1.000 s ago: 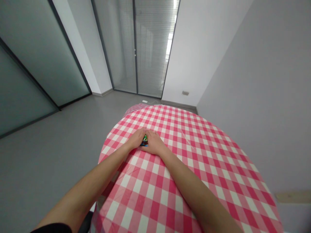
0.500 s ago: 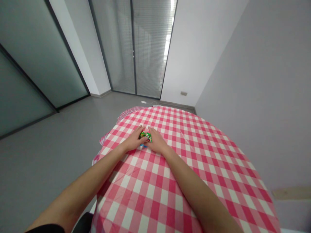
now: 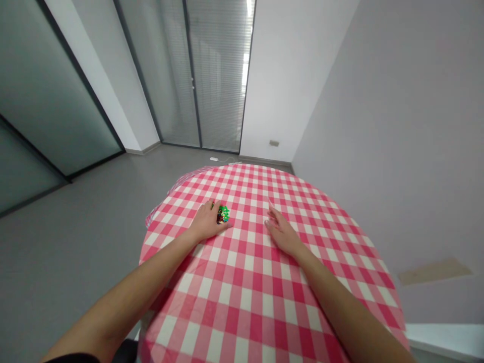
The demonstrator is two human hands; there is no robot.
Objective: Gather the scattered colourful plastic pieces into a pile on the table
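Multicoloured cluster (image 3: 223, 214): small and irregular, bright green, with dark red and pale flecks; just beside the left hand's palm, partly covered by its fingers.
Checked cloth (image 3: 245, 282): smooth red, pink and white squares under both hands, over a worktop with a rounded far edge.
Left hand (image 3: 206, 222): cupped around the cluster, thumb and fingers apart; firmness of grip cannot be told.
Right hand (image 3: 283, 233): loosely open, fingers slightly curled, holding nothing, well apart from the left.
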